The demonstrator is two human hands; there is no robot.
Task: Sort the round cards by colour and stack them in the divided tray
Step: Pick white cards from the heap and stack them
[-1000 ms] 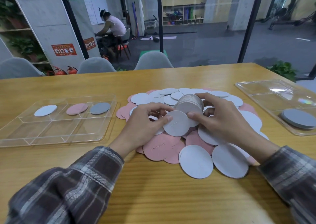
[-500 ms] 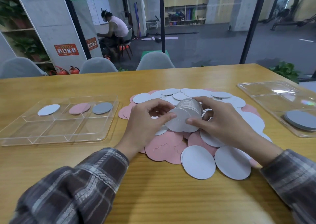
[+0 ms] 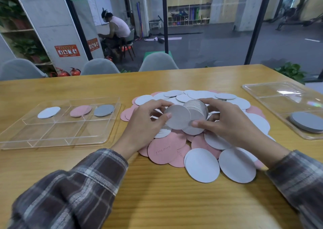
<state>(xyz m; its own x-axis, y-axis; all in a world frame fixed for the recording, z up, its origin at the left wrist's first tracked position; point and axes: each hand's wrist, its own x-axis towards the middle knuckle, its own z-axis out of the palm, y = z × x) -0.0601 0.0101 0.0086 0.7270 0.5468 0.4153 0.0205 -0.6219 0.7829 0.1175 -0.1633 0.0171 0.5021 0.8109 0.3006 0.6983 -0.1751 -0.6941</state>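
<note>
Fingers (image 3: 167, 115) of the left hand (image 3: 145, 124) are curled round the front grey card (image 3: 177, 117), thumb laid on its face. The grey stack (image 3: 196, 107) just behind it is gripped on edge by the right hand (image 3: 227, 125), thumb below, the others over the top. Both are held just above the loose pile (image 3: 201, 165) of pink and white cards on the worktop (image 3: 157, 197). To the left, a divided tray (image 3: 52, 142) is seen with a white card (image 3: 49, 112), pink card (image 3: 80, 110) and grey card (image 3: 104, 110) in separate back compartments. To the right, a low grey heap (image 3: 307, 121) is kept in a second tray (image 3: 262, 96).

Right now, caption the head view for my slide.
Left hand and right hand grip a grey card stack above the pile.
</note>
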